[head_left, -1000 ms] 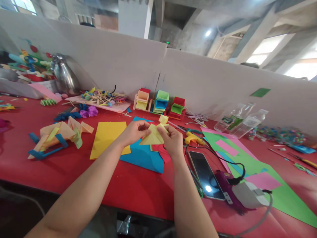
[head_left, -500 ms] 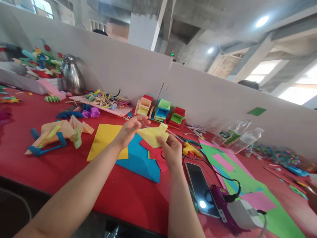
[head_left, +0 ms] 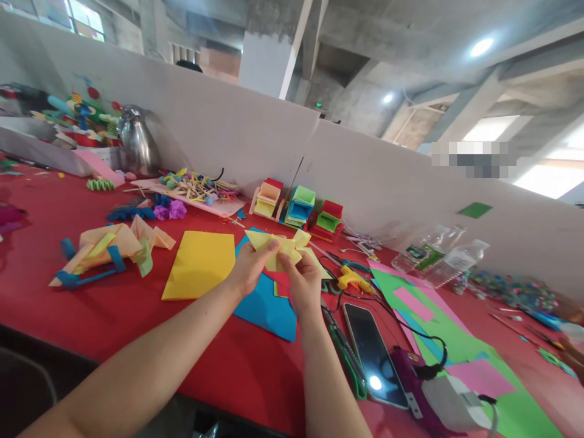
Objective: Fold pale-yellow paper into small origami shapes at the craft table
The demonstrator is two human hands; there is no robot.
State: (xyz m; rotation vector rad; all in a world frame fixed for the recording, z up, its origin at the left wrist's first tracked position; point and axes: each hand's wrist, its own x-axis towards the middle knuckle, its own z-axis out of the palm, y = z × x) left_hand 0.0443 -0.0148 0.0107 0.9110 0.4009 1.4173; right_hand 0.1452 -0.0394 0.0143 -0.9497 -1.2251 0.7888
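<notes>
A folded piece of pale yellow paper (head_left: 275,254) is held up between both hands above the table. My left hand (head_left: 250,266) pinches its left part, with the thumb on top. On the right side, my right hand (head_left: 303,278) is closed on the same paper, thumb pressed near the middle. Below them lie a blue paper sheet (head_left: 267,310) and a piece of red paper (head_left: 281,285), partly hidden by the hands. A yellow paper sheet (head_left: 198,264) rests to the left of my left hand.
A peach paper model with blue strips (head_left: 109,243) lies at left. Small folded-paper stacks (head_left: 298,207) stand by the partition. To the right are a yellow glue gun (head_left: 353,278), a phone (head_left: 374,356), a purple power strip (head_left: 413,389), cables and plastic bottles (head_left: 460,261). A steel jug (head_left: 139,143) stands at back left.
My left hand, open and off the paper before, has come to grip its left side. My right hand has shifted slightly left. The view has moved a little.
</notes>
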